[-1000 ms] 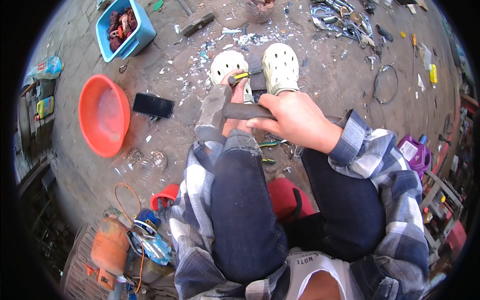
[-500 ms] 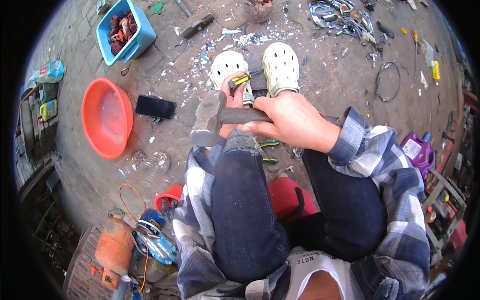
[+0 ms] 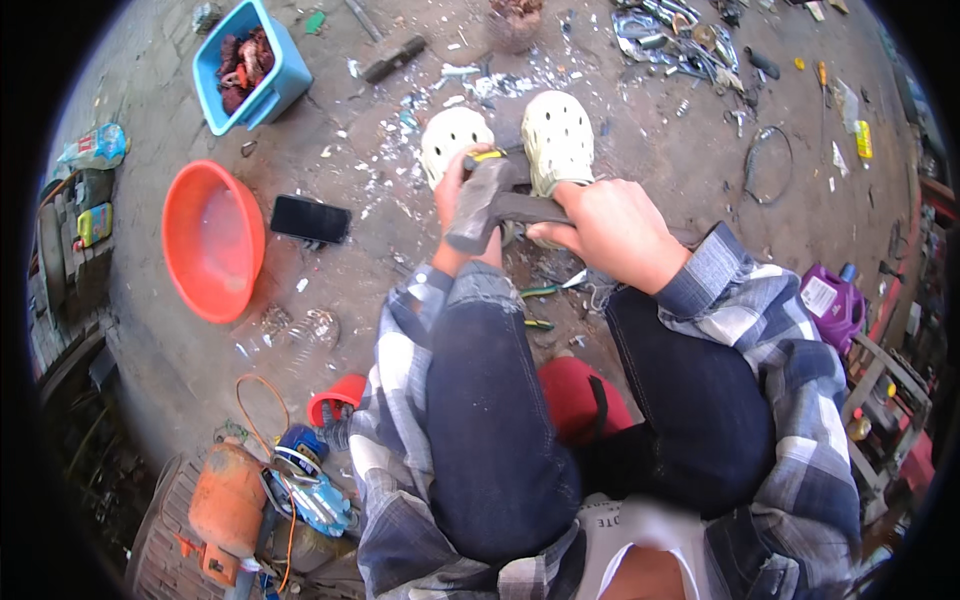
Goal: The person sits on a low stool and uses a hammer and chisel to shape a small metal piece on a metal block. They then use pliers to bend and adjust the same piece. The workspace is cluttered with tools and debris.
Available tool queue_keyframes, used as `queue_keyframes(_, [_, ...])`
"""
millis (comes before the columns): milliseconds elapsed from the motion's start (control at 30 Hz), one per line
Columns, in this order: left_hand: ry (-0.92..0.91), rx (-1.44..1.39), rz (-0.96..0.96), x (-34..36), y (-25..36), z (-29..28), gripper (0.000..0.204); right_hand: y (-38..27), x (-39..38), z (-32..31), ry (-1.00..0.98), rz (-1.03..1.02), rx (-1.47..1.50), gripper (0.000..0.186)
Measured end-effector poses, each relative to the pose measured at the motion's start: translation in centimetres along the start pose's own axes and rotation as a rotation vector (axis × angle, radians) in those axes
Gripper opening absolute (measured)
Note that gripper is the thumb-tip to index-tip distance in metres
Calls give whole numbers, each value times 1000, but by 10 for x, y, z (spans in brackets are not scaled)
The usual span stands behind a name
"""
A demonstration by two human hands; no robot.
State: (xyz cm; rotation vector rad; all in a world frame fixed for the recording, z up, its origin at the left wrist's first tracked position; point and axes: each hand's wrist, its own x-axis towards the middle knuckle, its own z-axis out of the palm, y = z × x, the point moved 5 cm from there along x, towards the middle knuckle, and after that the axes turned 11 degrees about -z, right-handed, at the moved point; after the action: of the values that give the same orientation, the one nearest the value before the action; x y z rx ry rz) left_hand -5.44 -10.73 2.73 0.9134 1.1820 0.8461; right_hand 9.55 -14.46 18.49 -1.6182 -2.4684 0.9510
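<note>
My right hand [image 3: 625,232] is closed round the handle of a hammer [image 3: 480,205]. The heavy metal head hangs over my left hand [image 3: 450,205] and hides most of its fingers. Those fingers are closed on a yellow-and-black handled tool [image 3: 487,156], low between my cream clogs [image 3: 558,140]. Only a little of that handle shows; its tip and whatever lies beneath are covered. On the ground below my wrists, pliers with green-and-yellow handles [image 3: 540,291] lie between my knees.
At the left are a red basin [image 3: 212,245], a phone [image 3: 310,219] and a blue bin [image 3: 268,105] of reddish scrap. Loose metal parts [image 3: 680,35] lie at the far right. White debris litters the ground past my feet. An orange gas cylinder [image 3: 228,497] stands near left.
The hammer head has moved right and a little away from me, now covering much of the yellow-and-black tool. My right hand has shifted right with it. My left hand keeps its hold.
</note>
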Motion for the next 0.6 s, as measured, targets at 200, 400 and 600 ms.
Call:
queue_keyframes(200, [-3,-5,117,-8,2,1,25,-38,7,-7,-14,-199,185,43])
queue_keyframes(400, [117,63,196,-7,1,-5,26,-25,6,-10,113,-125,291,40])
queue_keyframes(600, [104,139,212,-5,6,0,26,-14,4,-9,107,-45,318,40])
